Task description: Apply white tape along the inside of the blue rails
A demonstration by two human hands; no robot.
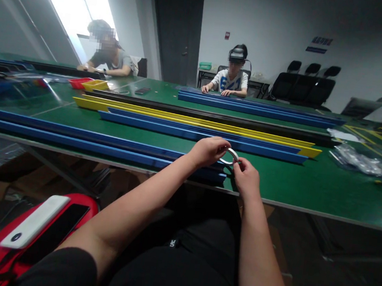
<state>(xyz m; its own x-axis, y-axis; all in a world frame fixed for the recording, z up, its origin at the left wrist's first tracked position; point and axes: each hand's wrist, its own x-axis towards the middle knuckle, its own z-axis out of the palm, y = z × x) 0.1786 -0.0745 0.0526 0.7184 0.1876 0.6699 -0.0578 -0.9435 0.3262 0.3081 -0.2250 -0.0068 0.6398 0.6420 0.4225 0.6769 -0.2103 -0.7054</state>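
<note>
Between my two hands is a thin white ring that looks like a roll of tape (233, 154), held up above the green table's near edge. My left hand (210, 150) grips its left side with curled fingers. On its right side, my right hand (246, 174) pinches it between thumb and fingers. Just below and left of the hands lie long blue channel strips (135, 156), with their right ends beneath the ring. Past the hands, another blue strip (198, 134) and a yellow strip (263, 135) run across the table.
A black strip (154, 106) and more blue strips (249, 107) lie farther back. Red (80, 83) and yellow (94, 86) bins stand at the left. Clear plastic bags (363, 160) lie at the right. Two people sit across the table (325, 193); a red stool (82, 200) holds a white device (37, 222).
</note>
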